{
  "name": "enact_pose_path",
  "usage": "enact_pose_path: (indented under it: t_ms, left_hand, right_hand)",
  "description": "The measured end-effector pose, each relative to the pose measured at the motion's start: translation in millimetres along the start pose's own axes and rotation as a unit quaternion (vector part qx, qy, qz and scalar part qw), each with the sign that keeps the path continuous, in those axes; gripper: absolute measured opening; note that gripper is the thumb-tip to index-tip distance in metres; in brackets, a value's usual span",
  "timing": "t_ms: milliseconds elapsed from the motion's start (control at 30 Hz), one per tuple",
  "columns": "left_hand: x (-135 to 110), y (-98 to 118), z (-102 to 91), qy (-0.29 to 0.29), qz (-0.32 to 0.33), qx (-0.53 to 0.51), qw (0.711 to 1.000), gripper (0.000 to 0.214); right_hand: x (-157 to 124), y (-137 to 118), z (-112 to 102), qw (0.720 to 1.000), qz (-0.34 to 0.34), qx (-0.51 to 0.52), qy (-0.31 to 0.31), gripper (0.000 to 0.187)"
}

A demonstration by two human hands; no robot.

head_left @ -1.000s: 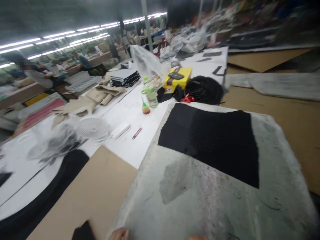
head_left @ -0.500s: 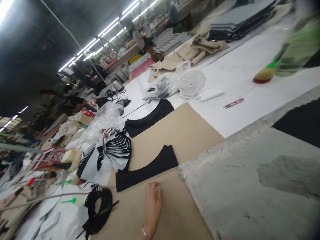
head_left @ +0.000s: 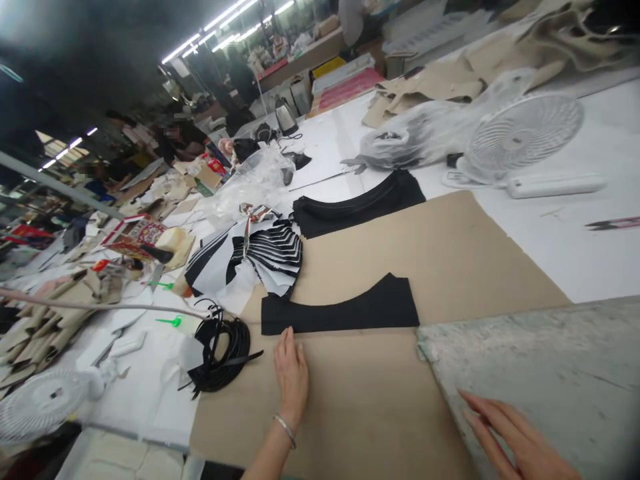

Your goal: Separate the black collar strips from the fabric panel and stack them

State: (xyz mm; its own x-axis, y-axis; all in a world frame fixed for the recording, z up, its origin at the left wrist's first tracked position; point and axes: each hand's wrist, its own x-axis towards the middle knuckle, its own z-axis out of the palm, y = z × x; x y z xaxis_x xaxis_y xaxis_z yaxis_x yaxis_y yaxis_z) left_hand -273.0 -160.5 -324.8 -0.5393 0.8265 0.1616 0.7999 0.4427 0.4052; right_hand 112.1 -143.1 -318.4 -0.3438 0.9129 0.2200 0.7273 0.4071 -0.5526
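The left hand [head_left: 291, 377] is lying palm down on the tan sheeting [head_left: 360, 393], its fingers stretching forward and its fingertips reaching the lower edge of a black curved piece [head_left: 345, 313]. Its grip is spreading flat rather than closing on anything; whether the fingertips are pressing on the black piece or only on the sheeting, I cannot tell. A bracelet [head_left: 285, 431] is circling that wrist. The right hand [head_left: 520, 433] is showing at the lower right with its fingers extending — an open grip — over the near edge of a grey slab [head_left: 540, 353]; I cannot tell if it is touching the slab.

The black curved piece is lying flat on the tan sheeting, its hollowed edge facing away from the person and its right end sitting just beside the slab's corner. By its left end a fanned black-and-white bundle [head_left: 273, 250] is resting, and a coil of black cord [head_left: 235, 353] is lying to the left of the hand. Beyond the sheeting, a second black piece [head_left: 360, 200] is curving across the white worktop [head_left: 565, 267]. Farther right, a white fan [head_left: 525, 133] is lying beside clear plastic, and snips [head_left: 615, 224] are resting at the picture's edge.
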Motion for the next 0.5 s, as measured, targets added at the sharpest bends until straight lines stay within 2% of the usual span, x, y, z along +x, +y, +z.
enact_pose_path:
  t_ms: [133, 267, 367, 500]
  left_hand:
    - [23.3, -23.1, 2.5, 0.048, -0.011, 0.013, 0.999, 0.047]
    - [38.4, -36.4, 7.6, 0.067, -0.016, 0.031, 0.997, 0.049]
    - [41.5, -37.2, 12.6, 0.068, -0.02, 0.053, 0.996, 0.049]
    - [39.7, -32.4, 15.7, 0.064, -0.051, 0.086, 0.993, 0.049]
  right_hand:
    - [77.6, -16.3, 7.9, 0.996, -0.01, -0.077, 0.034, 0.054]
    - [143.6, -30.1, 32.1, 0.979, 0.011, -0.204, 0.018, 0.06]
    - [169.8, -38.2, 56.9, 0.965, 0.017, -0.26, 0.009, 0.057]
    - [176.4, -43.7, 84.3, 0.96, 0.016, -0.28, -0.01, 0.053]
